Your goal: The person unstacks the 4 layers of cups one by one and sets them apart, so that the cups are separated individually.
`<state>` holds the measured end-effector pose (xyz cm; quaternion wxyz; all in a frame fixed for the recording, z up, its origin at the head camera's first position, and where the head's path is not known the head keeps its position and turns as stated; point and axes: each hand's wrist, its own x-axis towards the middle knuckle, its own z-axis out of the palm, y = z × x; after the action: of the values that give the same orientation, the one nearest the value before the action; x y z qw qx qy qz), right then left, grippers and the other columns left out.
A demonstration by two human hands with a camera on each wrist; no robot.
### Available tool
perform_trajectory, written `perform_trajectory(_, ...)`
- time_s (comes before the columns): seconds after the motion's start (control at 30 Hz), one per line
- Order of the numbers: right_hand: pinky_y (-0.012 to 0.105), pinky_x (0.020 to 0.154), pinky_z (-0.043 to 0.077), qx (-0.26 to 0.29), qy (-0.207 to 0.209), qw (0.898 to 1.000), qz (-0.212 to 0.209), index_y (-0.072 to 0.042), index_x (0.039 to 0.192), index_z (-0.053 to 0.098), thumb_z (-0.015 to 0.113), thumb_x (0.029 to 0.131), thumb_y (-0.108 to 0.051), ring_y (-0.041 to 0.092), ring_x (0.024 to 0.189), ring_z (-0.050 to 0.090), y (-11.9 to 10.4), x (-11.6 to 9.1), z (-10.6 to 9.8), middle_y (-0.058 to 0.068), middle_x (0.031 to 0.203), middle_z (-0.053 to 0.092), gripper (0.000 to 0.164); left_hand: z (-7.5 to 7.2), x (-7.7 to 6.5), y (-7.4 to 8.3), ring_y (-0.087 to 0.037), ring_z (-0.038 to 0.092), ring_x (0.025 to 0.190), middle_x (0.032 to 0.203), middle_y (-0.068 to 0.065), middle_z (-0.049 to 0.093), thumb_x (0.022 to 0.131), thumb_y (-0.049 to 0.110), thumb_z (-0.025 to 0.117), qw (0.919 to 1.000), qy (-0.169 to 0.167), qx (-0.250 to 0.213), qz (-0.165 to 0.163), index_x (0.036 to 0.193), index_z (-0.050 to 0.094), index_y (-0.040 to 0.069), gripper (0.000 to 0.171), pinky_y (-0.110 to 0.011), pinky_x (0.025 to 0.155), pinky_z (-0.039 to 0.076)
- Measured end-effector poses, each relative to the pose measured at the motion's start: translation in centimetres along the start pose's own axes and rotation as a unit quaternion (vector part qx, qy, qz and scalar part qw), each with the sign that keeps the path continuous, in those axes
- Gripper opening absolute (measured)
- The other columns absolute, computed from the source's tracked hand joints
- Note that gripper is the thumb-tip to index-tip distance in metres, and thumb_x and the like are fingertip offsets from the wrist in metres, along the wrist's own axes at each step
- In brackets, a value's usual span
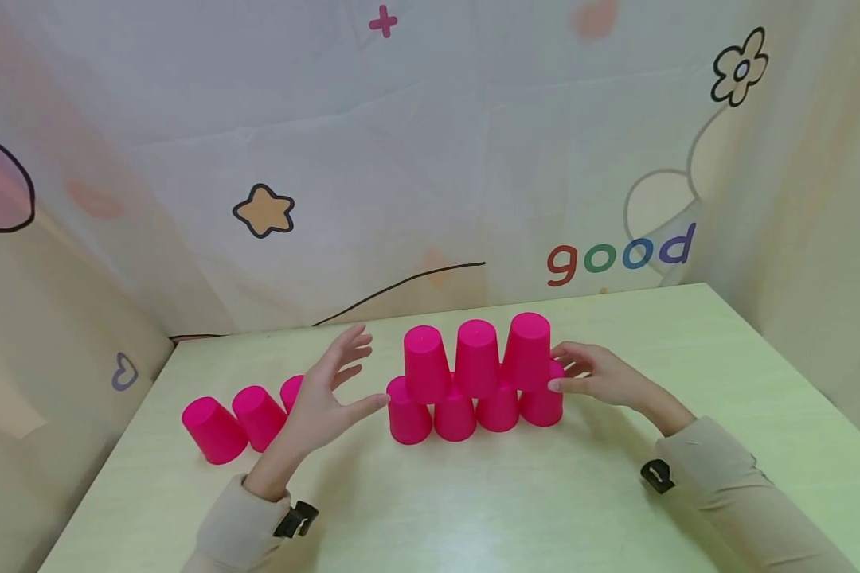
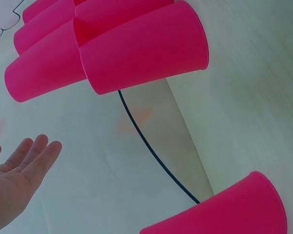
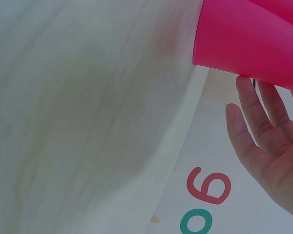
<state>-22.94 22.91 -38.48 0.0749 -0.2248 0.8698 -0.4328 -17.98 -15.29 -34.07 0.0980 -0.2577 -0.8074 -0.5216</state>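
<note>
Upside-down pink cups stand in two tiers: a bottom row of several cups (image 1: 455, 418) and three cups (image 1: 477, 358) on top. At the right end, my right hand (image 1: 605, 376) is held with extended fingers beside the end cups. Its fingertips (image 3: 244, 84) meet the edge of a pink cup (image 3: 249, 41) in the right wrist view; whether they touch it I cannot tell. My left hand (image 1: 318, 414) is spread and holds nothing, its thumb pointing at the left bottom cup (image 1: 410, 422). Stacked cups (image 2: 144, 46) fill the top of the left wrist view.
Three more upside-down pink cups (image 1: 216, 431) stand in a row at the left, the farthest partly hidden behind my left hand. The pale wooden table (image 1: 466, 509) ends at a printed cloth backdrop (image 1: 430, 175), with cloth on both sides.
</note>
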Motion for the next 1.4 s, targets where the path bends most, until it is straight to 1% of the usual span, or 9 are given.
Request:
perform_trajectory(0.13,0.037,0.077,0.051,0.0,0.0,1.0,0.004,-0.005,0.113,0.053,0.069,0.08,-0.025,0.027,0.096,0.057,0.1,0.0,0.0,0.011,0.108,0.057,0.041,0.7,0.6,-0.1,-0.028,0.044,0.119,0.134,-0.01,0.043,0.072,0.003,0.075,0.9998,-0.017,0.002,-0.013,0.14,0.03,0.014,0.082,-0.045,0.095,0.04)
perform_trajectory(0.3,0.036,0.077,0.051,0.002,-0.001,1.0,0.008,-0.006,0.113,0.053,0.069,0.08,-0.025,0.027,0.096,0.056,0.4,-0.1,0.0,0.011,0.108,0.056,0.041,1.6,1.3,1.7,-0.036,0.042,0.119,0.132,-0.019,0.041,0.073,0.0,0.072,0.9982,-0.046,-0.008,-0.038,0.14,0.025,0.006,0.082,-0.05,0.095,0.038)
perform_trajectory(0.37,0.036,0.077,0.051,0.002,-0.001,1.0,0.009,-0.006,0.113,0.053,0.069,0.08,-0.025,0.027,0.097,0.056,0.4,-0.1,0.0,0.01,0.108,0.056,0.041,2.0,1.7,1.3,-0.036,0.042,0.118,0.131,-0.018,0.042,0.074,0.002,0.072,0.9979,-0.052,-0.011,-0.037,0.141,0.025,0.007,0.082,-0.05,0.094,0.039)
perform_trajectory(0.53,0.036,0.077,0.051,0.002,0.0,1.0,0.009,-0.006,0.114,0.053,0.069,0.08,-0.025,0.027,0.096,0.056,0.5,-0.1,-0.1,0.01,0.109,0.057,0.042,3.0,2.7,-1.4,-0.03,0.045,0.116,0.131,-0.01,0.044,0.074,0.008,0.074,0.9979,-0.059,-0.011,-0.023,0.141,0.026,0.016,0.084,-0.047,0.092,0.042)
perform_trajectory(0.67,0.036,0.077,0.051,0.003,0.0,1.0,0.007,-0.005,0.114,0.053,0.069,0.08,-0.025,0.027,0.096,0.056,0.4,-0.1,0.0,0.011,0.109,0.056,0.042,3.5,3.0,-1.7,-0.027,0.046,0.115,0.13,-0.009,0.044,0.074,0.011,0.074,0.9976,-0.063,-0.004,-0.028,0.141,0.026,0.016,0.083,-0.046,0.092,0.043)
perform_trajectory(0.83,0.036,0.077,0.051,0.003,0.0,1.0,0.007,-0.005,0.113,0.053,0.069,0.08,-0.025,0.026,0.096,0.056,0.4,-0.2,0.0,0.011,0.108,0.057,0.042,3.8,3.5,-1.8,-0.027,0.046,0.115,0.129,-0.01,0.046,0.074,0.011,0.074,0.9976,-0.064,0.002,-0.027,0.141,0.025,0.014,0.083,-0.046,0.09,0.044)
perform_trajectory(1.07,0.036,0.078,0.051,0.007,-0.002,1.0,0.009,-0.006,0.114,0.053,0.069,0.081,-0.025,0.027,0.096,0.056,0.3,-0.2,-0.1,0.01,0.108,0.057,0.041,4.1,4.2,-1.6,-0.022,0.053,0.107,0.12,-0.006,0.053,0.074,0.012,0.074,0.9966,-0.078,-0.003,-0.028,0.137,0.031,0.014,0.076,-0.038,0.085,0.048)
perform_trajectory(1.27,0.036,0.077,0.051,0.004,-0.002,1.0,0.006,-0.006,0.114,0.053,0.069,0.081,-0.025,0.026,0.096,0.056,0.4,-0.1,-0.1,0.01,0.108,0.057,0.041,4.2,4.2,-1.6,-0.021,0.054,0.102,0.113,-0.004,0.057,0.074,0.011,0.074,0.9977,-0.066,0.011,-0.015,0.128,0.041,0.01,0.063,-0.039,0.082,0.048)
perform_trajectory(1.4,0.036,0.077,0.051,0.003,-0.002,1.0,0.004,-0.006,0.114,0.053,0.069,0.08,-0.025,0.026,0.096,0.056,0.3,0.0,0.0,0.01,0.108,0.057,0.042,4.2,4.1,-1.5,-0.02,0.054,0.102,0.113,-0.002,0.057,0.073,0.011,0.075,0.9979,-0.059,0.018,-0.02,0.127,0.042,0.01,0.063,-0.036,0.081,0.049)
